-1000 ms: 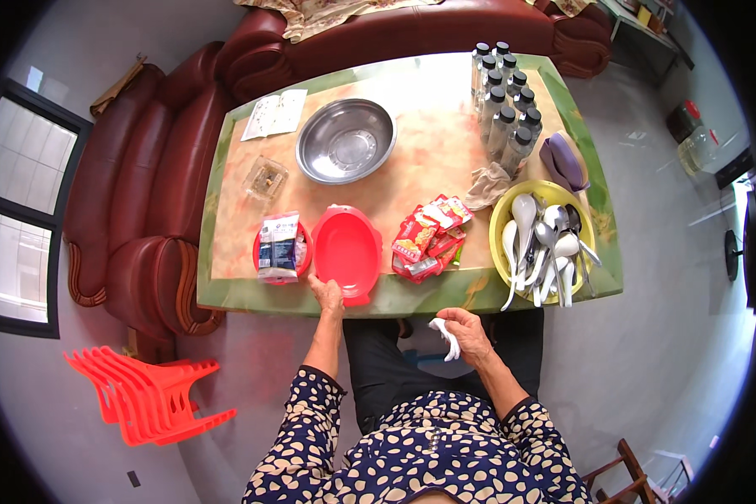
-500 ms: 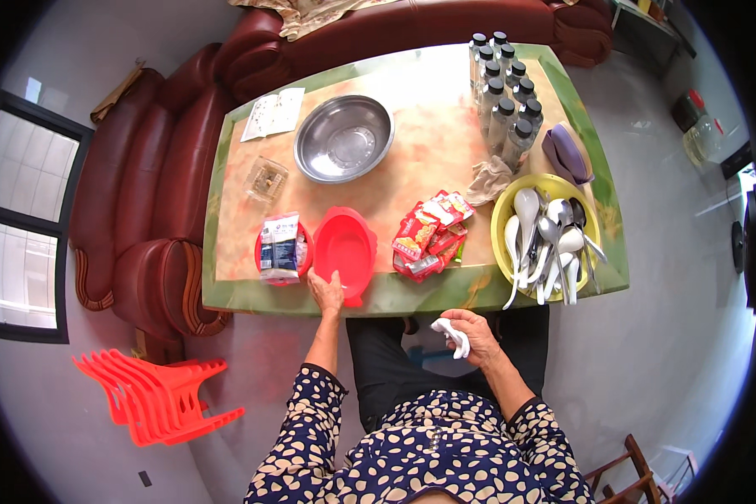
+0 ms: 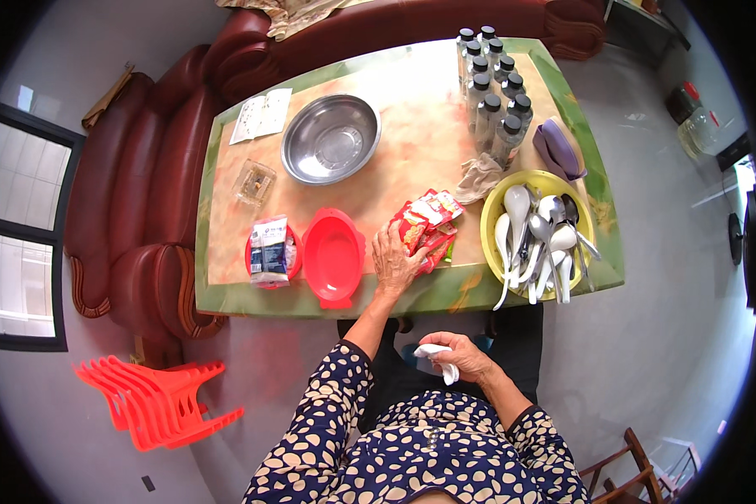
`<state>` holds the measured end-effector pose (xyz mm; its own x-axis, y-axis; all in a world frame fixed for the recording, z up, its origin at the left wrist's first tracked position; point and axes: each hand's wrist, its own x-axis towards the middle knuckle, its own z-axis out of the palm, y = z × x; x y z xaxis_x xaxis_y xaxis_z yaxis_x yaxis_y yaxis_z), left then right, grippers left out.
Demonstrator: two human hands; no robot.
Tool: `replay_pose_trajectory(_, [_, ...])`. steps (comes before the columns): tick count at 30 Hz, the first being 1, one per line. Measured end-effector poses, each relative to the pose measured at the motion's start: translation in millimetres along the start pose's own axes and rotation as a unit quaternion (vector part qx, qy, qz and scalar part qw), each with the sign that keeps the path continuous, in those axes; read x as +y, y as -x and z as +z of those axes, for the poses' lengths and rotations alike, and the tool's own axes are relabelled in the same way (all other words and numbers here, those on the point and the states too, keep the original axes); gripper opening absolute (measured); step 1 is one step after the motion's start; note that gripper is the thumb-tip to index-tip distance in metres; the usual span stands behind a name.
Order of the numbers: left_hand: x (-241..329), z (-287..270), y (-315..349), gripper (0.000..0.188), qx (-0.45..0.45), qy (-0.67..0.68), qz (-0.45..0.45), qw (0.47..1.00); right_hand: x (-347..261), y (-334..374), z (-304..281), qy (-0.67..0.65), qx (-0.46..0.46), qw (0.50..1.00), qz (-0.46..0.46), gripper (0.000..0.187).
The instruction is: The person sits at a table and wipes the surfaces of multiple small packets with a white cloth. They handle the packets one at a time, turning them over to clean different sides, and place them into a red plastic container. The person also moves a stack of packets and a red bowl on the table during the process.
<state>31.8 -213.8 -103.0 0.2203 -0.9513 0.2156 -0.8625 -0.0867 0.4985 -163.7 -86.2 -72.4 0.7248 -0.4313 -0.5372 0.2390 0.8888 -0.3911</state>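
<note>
My left hand [image 3: 395, 259] lies with its fingers stretched over the left side of a pile of red snack packets [image 3: 433, 214] near the table's front edge. Just left of that hand stands a red oval plastic basin [image 3: 334, 252] with nothing in it. My right hand [image 3: 464, 357] is closed round a crumpled white cloth [image 3: 438, 361], held in front of my lap, short of the table edge. Left of the oval basin, a blue and white packet [image 3: 270, 252] rests on a smaller red bowl [image 3: 295, 267].
A yellow basin [image 3: 489, 244] of spoons and ladles stands at the right. Behind it are a beige cloth [image 3: 479, 178], a purple case [image 3: 559, 149] and several black-capped bottles [image 3: 489, 113]. A steel bowl [image 3: 332, 139], a clear box [image 3: 254, 182] and paper [image 3: 260, 115] lie farther left.
My left hand has left the red oval basin and moved right onto the snack packets. My right hand, still with the white cloth, has shifted slightly left and down.
</note>
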Motion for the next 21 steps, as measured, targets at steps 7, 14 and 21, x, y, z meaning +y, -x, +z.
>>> replay_pose_trajectory(7, [-10, 10, -3, 0.057, -0.015, 0.017, -0.005, 1.000, -2, 2, -13, -0.003, 0.008, 0.999, -0.046, 0.036])
replay_pose_trajectory(14, [-40, 16, -11, 0.029, 0.068, 0.087, -0.034, 0.993, -7, 4, -2, -0.008, 0.030, 0.998, -0.055, 0.034])
replay_pose_trajectory(21, [-35, -49, 22, 0.024, -0.018, 0.622, -0.262, 0.737, -29, 2, 7, 0.064, 0.126, 0.957, -0.252, 0.028])
